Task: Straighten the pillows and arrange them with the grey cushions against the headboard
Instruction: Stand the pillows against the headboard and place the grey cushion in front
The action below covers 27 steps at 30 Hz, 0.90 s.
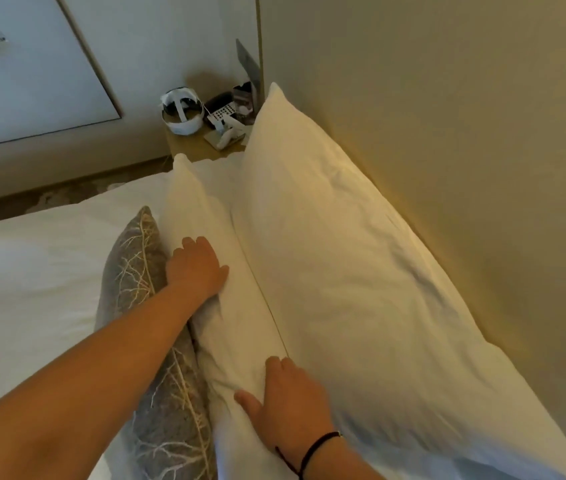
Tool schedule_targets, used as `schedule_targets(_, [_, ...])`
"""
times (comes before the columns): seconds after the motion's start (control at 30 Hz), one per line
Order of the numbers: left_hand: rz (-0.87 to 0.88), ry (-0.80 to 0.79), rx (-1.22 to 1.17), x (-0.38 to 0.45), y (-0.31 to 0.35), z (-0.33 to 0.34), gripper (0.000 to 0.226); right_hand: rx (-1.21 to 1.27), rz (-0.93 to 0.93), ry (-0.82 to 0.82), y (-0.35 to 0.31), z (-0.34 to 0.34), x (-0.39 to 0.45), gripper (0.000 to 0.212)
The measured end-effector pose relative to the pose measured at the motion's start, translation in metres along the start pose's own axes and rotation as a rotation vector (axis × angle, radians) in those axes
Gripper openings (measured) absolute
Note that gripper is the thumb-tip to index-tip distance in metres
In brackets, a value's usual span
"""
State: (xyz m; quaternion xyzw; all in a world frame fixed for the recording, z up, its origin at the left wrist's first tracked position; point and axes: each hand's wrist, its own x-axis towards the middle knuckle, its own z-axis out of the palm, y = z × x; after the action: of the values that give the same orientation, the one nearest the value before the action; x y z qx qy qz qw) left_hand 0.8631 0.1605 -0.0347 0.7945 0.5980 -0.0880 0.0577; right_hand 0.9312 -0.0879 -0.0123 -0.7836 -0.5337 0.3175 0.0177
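Left hand (196,266): centre of frame, palm down on the front pillow (219,271); fingers straight and together, pressing flat, nothing gripped.
Right hand (286,400): lower centre, flat on the near end of the same pillow; fingers extended, thumb spread to the left, nothing gripped. Dark band (312,448) on the wrist.
Front pillow: white, standing on its long edge, running from lower centre up toward the nightstand, between the cushion and the back pillow (337,271).
Back pillow: white, larger, right of centre, leaning against the headboard (447,133); touches the front pillow along a long seam.
Cushion (136,268): grey with pale branch pattern, left of the front pillow and touching it, on edge; the left forearm crosses over it.
Bed (32,271): white cover, left half of frame.
Nightstand (188,143): upper centre, carrying a white headset (181,114), a remote (220,114) and small items too blurred to identify.
Picture (28,64): framed, upper left, on the wall.
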Motion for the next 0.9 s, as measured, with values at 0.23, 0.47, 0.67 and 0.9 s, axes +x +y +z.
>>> schedule_targets(0.23, [-0.044,-0.074,0.012,0.011,-0.005,0.016,0.031,-0.097,0.067,-0.051,-0.02,0.045,-0.001,0.059])
schedule_targets(0.47, [-0.025,-0.221,-0.297,0.02,-0.004,-0.005,0.025,0.018,0.046,-0.03,-0.01,0.035,0.007,0.032])
schedule_targets(0.67, [0.024,-0.176,-0.618,0.014,0.016,-0.027,0.037,-0.029,0.074,0.199,0.016,0.013,-0.02,0.037])
schedule_targets(0.9, [0.132,-0.16,-0.418,-0.004,0.025,-0.018,0.038,0.054,0.213,0.09,0.029,0.012,-0.02,0.041])
